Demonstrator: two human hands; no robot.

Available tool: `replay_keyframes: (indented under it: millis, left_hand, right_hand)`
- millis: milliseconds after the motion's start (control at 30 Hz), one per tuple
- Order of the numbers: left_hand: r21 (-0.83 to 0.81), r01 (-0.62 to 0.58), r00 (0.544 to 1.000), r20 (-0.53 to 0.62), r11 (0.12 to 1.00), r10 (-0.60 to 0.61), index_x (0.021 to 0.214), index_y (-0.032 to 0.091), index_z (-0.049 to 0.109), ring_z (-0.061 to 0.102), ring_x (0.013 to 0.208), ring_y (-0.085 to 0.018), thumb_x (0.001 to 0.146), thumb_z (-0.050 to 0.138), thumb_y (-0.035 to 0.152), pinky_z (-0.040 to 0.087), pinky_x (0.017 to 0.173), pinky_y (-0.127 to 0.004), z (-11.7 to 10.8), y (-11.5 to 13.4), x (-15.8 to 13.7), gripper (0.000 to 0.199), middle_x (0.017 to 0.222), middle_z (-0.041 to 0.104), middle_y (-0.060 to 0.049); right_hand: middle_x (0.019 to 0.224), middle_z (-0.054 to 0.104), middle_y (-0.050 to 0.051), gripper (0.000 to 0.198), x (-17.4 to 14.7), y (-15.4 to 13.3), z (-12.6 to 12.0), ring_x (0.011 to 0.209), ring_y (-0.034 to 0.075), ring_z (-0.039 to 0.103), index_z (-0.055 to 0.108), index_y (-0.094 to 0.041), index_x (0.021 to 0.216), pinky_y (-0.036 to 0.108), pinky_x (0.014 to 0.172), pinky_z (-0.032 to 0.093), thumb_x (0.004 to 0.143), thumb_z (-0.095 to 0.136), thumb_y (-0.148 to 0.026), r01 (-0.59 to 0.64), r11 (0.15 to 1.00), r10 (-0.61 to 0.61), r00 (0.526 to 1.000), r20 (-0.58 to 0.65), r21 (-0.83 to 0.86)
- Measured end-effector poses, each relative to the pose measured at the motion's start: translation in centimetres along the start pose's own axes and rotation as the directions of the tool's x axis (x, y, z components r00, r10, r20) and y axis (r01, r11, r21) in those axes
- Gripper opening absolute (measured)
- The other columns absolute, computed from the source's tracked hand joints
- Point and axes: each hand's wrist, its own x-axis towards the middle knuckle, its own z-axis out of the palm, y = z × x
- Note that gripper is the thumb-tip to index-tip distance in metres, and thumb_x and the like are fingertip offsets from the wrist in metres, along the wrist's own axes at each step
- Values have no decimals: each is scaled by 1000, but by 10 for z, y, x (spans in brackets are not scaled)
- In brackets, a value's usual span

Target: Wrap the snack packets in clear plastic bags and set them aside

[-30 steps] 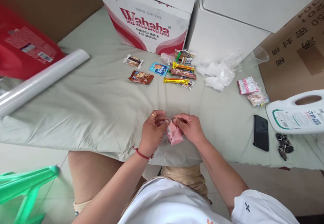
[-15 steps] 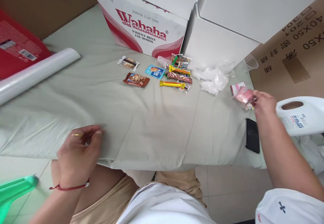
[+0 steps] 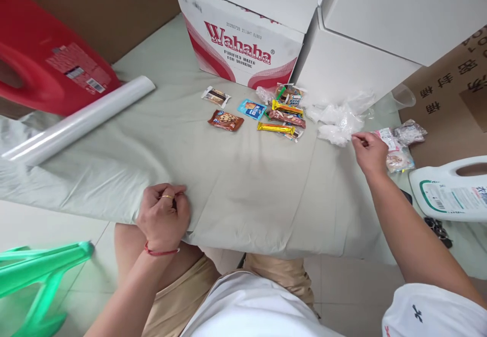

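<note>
My left hand [image 3: 163, 212] rests curled at the table's front edge, with nothing visible in it. My right hand [image 3: 371, 155] is closed, its fingertips right beside the crumpled clear plastic bags [image 3: 338, 124]; nothing shows between them. Just behind the right hand lie a pink-and-white packet [image 3: 388, 139], a silvery wrapped packet [image 3: 410, 133] and a pale snack packet [image 3: 399, 160]. Left of the bags is a pile with yellow-wrapped bars [image 3: 276, 127], a reddish-brown wrapped bar [image 3: 287, 119] and a blue packet [image 3: 251, 109]. A brown cookie packet [image 3: 225, 120] and a clear-wrapped snack [image 3: 216, 96] lie apart.
A Wahaha water carton [image 3: 243, 42] and white boxes [image 3: 361, 58] stand at the back. On the left are a red jug [image 3: 57, 53] and a plastic film roll [image 3: 83, 119]. A white detergent bottle [image 3: 449, 190] stands right; a green stool [image 3: 49, 271] is below left.
My right hand has let go of the pinkish packet, which now lies among the packets at the right, and has moved left to the plastic bags. The view has shifted left.
</note>
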Motion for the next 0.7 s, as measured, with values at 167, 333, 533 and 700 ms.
replay_keyframes:
  millis: [167,333,533,700]
  left_hand:
    - [7,38,998,39,999,-38,87,20,76,65,85,-24,86,56,19,46,66,-35,0,2,1,19,99,69,-8]
    - [-136,142,984,123,981,-125,87,20,74,65,87,-23,88,54,24,54,76,-38,-9,12,6,20,99,67,-8]
    - [-523,163,958,286,836,-8,100,21,70,66,87,-18,95,57,30,58,76,-31,-7,70,13,17,98,66,-5]
    - [-704,46,960,227,709,163,114,20,64,65,99,-18,98,59,37,59,80,-32,10,139,24,24,114,61,-9]
  right_hand:
    - [113,64,11,33,32,-35,27,85,22,62,78,-20,106,39,85,51,78,73,-37,86,986,-63,986,152,-146]
    - [89,63,5,19,24,-67,21,70,16,55,72,-19,85,33,70,50,85,67,-37,-8,982,31,993,-116,190]
    - [66,53,-5,37,-67,-125,18,47,5,33,65,-21,78,18,38,23,65,88,-46,-492,383,227,870,437,782]
    - [64,54,-5,41,-123,-144,43,47,4,31,68,-19,75,18,39,22,62,92,-49,-567,276,259,821,508,776]
